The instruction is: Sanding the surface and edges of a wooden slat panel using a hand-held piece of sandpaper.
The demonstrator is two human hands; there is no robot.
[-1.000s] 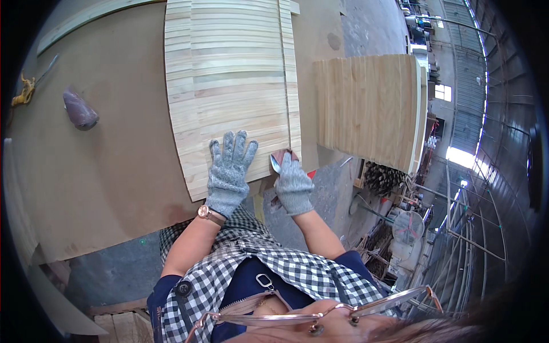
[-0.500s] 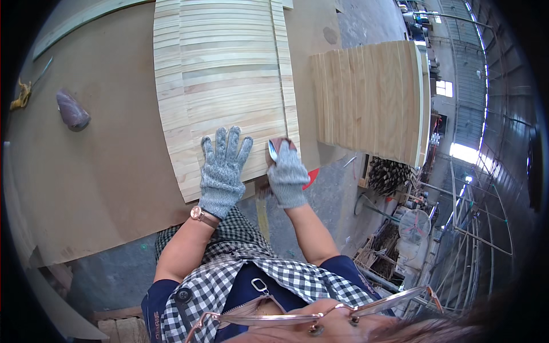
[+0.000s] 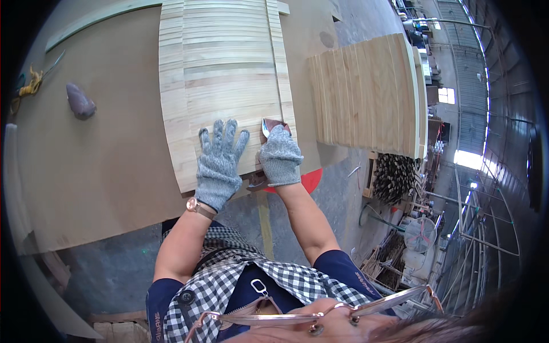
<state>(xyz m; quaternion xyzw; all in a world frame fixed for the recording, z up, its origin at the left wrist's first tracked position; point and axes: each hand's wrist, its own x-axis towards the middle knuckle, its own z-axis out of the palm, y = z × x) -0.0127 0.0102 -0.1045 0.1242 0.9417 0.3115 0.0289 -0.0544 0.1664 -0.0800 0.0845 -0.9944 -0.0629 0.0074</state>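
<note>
I see the brown worktable (image 3: 103,160) bare out to nine o'clock of the slatted wood panel (image 3: 223,80), whose near edge overhangs it. My left hand (image 3: 219,166) lies flat, fingers spread, on the panel; my right hand (image 3: 280,160), at three o'clock of it, is clenched on a sanding pad (image 3: 271,126) by the panel's right edge. Both have slid slightly nearer that edge than a second ago.

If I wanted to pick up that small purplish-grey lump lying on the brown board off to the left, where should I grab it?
Probably across its narrow middle, coming straight down from above. The purplish-grey lump lies flat on the brown board, long and rounded, with bare board all around it. Both long sides are free, so fingers could pinch it crosswise. Its make and surface are too small to tell.
</note>
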